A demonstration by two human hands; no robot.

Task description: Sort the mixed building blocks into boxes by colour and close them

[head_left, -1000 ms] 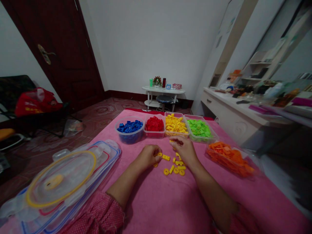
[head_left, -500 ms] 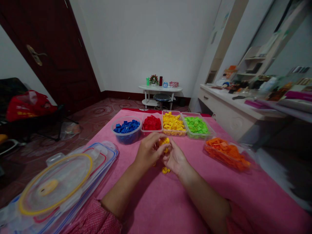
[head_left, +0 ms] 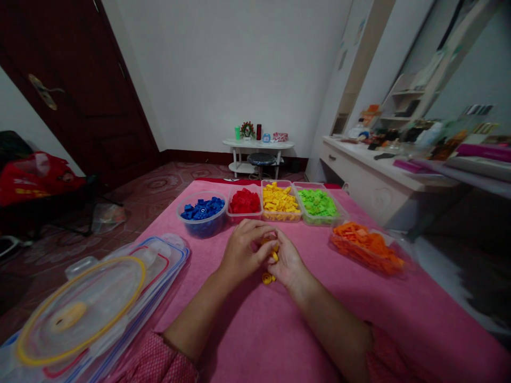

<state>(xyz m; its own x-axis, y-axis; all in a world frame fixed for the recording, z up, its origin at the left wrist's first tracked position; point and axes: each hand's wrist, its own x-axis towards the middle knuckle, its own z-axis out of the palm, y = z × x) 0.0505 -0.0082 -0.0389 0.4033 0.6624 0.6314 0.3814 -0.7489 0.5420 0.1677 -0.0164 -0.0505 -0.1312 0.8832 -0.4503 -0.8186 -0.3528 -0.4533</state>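
Note:
My left hand (head_left: 242, 251) and my right hand (head_left: 290, 261) meet above the middle of the pink-covered table (head_left: 255, 340). Between them are small yellow toy bricks (head_left: 274, 256), mostly covered by the curled fingers, so their exact shape is hidden. The left thumb and fingers close on the bricks from one side. The right hand, palm turned inward, holds them from the other. Just below the hands, a round yellow piece (head_left: 266, 278) with a smaller bit beside it lies on the cloth.
Beyond the hands stand a round tub of blue bricks (head_left: 203, 208) and boxes of red bricks (head_left: 244, 201), yellow bricks (head_left: 280, 199) and green bricks (head_left: 318, 202). A box of orange bricks (head_left: 367, 246) sits at right. Stacked clear lids (head_left: 96, 287) cover the left side.
The yellow bricks are more hidden now, with the fingers drawn closer around them. The whole view has shifted slightly. The loose pieces on the cloth remain below the hands.

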